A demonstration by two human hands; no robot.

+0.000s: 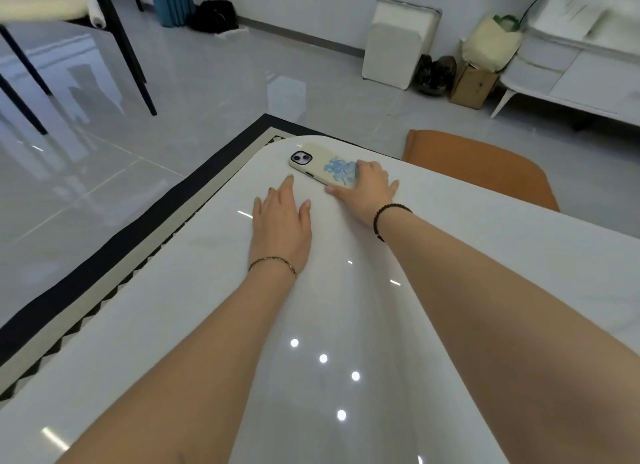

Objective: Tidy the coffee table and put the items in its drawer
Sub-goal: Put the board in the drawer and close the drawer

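While the left hand (280,221) lies flat, fingers straight, on the coffee table (207,290), the right hand (367,190) grips the phone (318,162) lying at the table's far corner.

Right hand (369,190) holding phone (322,164), left hand (280,228) flat on coffee table (346,307)

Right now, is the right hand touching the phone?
Touching. The head view shows the right hand lying over one end of the phone, thumb against its near edge, with no gap between them.
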